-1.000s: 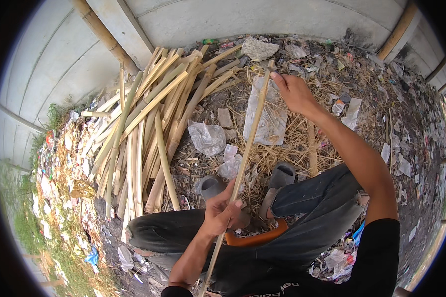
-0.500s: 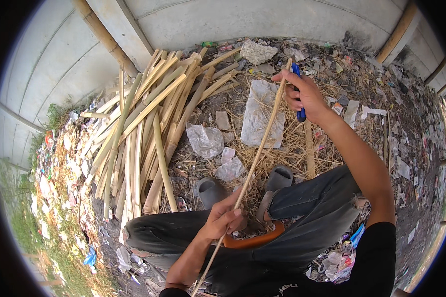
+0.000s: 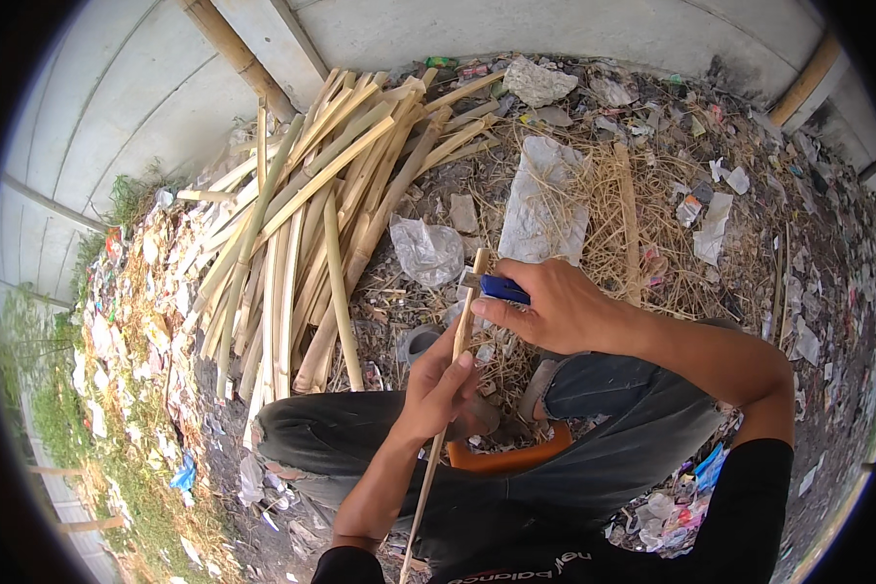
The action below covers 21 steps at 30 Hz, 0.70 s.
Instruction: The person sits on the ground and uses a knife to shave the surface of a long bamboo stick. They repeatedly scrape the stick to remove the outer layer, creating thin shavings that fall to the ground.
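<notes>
My left hand (image 3: 436, 391) is closed round a thin bamboo strip (image 3: 426, 501), which slants up from my lap with its far end just beyond my fingers. My right hand (image 3: 560, 307) grips a blue-handled utility knife (image 3: 504, 289). Its blade (image 3: 471, 279) lies against the strip close to the tip. Only a short length of bamboo sticks out past the blade.
A pile of split bamboo strips (image 3: 297, 224) lies at the left by the concrete wall (image 3: 516, 34). Between my bent legs is an orange curved piece (image 3: 511, 456). Clear plastic (image 3: 426, 251), a flattened white sack (image 3: 547, 195), fibre shavings and litter cover the ground.
My right hand has come nearer and to the left, bringing the knife blade onto the strip. The strip has been drawn back through my left hand, so less sticks out beyond it.
</notes>
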{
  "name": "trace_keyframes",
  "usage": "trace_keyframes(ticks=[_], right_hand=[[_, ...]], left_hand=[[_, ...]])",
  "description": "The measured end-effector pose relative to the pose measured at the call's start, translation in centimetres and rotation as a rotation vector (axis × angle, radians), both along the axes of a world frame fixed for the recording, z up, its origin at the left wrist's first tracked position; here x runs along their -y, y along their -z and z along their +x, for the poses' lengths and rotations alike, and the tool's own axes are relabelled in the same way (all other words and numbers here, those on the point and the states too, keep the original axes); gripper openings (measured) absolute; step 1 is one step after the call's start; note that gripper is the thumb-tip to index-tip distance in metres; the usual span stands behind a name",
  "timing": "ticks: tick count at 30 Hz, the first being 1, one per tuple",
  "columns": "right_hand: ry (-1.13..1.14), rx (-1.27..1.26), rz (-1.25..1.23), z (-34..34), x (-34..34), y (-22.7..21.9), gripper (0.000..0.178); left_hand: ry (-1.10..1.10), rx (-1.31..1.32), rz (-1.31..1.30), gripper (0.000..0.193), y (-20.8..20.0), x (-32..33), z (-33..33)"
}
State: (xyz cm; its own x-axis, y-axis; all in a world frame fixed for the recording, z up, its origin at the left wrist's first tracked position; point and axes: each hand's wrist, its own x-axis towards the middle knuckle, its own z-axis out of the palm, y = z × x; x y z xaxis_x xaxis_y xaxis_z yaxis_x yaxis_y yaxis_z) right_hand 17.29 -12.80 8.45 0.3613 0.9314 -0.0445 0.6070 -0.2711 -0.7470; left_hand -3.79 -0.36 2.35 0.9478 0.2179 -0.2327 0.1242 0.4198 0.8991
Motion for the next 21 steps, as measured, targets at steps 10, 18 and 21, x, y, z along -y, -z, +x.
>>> trace_keyframes(ticks=[10,18,21], right_hand=[[-0.234,0.21,-0.068,-3.9,0.6,2.6,0.052],[0.063,0.214,-0.018,2.7,-1.4,1.6,0.053],[0.072,0.226,0.005,1.6,-0.8,0.9,0.053]], left_hand=[[-0.154,0.007,0.403,0.068,2.2,-0.1,0.4],[-0.136,-0.151,0.55,0.05,1.2,1.8,-0.4],[-0.156,-0.17,0.449,0.047,0.4,1.5,-0.2]])
